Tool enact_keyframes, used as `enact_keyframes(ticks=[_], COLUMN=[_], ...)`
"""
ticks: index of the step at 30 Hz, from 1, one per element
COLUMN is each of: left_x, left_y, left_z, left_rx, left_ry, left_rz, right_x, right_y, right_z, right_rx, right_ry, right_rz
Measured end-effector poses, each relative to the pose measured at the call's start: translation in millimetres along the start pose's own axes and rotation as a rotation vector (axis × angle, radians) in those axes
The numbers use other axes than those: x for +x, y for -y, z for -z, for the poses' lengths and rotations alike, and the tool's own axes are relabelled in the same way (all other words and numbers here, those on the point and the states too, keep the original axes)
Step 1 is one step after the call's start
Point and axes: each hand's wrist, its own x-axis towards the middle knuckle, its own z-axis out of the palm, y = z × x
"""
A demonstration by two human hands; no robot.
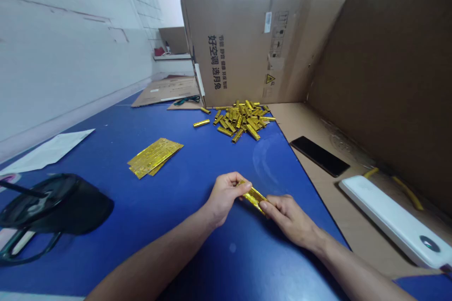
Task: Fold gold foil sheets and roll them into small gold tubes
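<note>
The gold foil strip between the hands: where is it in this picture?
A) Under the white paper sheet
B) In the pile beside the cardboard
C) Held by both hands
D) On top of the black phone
C. The gold foil strip is pinched between the fingers of the left hand and the right hand.

A pile of foil tubes (pixel 243 120) lies at the far end of the tabletop (pixel 169 244), just in front of a big cardboard box (pixel 229 47). Flat foil strips (pixel 154 157) lie nearer, to the left of the pile, and a sheet of paper (pixel 47 150) and a bag (pixel 52 204) lie further left. On the right, a phone (pixel 319 155) and a long flat device (pixel 395 216) lie on a cardboard sheet (pixel 303 122) beside the tabletop.
</note>
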Motion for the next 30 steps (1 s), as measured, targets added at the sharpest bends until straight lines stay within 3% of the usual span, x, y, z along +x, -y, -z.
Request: enact_keyframes(ticks=[7, 13, 17, 21, 27, 30], left_x=[-1.8, -7.5, -9.7, -10.2, -8.8, -9.2], left_y=[0.2, 6.5, 10.9, 14.3, 12.5, 10.2], left_z=[0.2, -4.3, -7.7, -11.3, -10.8, -8.4], left_rx=[0.203, 0.160, 0.179, 0.205, 0.233, 0.253], left_ry=[0.221, 0.500, 0.435, 0.379, 0.439, 0.449], left_rz=[0.114, 0.296, 0.220, 0.139, 0.142, 0.153], right_x=[1.1, 2.8, 2.3, 2.7, 2.5, 2.3], right_y=[-9.6, -12.0, -8.8, -4.7, -9.5, -11.9], right_z=[20.3, 21.1, 18.1, 10.8, 5.0, 8.8], right_rx=[0.116, 0.106, 0.238, 0.384, 0.442, 0.429], right_ry=[-0.265, -0.215, -0.195, -0.028, 0.029, -0.011], right_rz=[-0.074, -0.061, -0.104, -0.077, -0.062, -0.088])
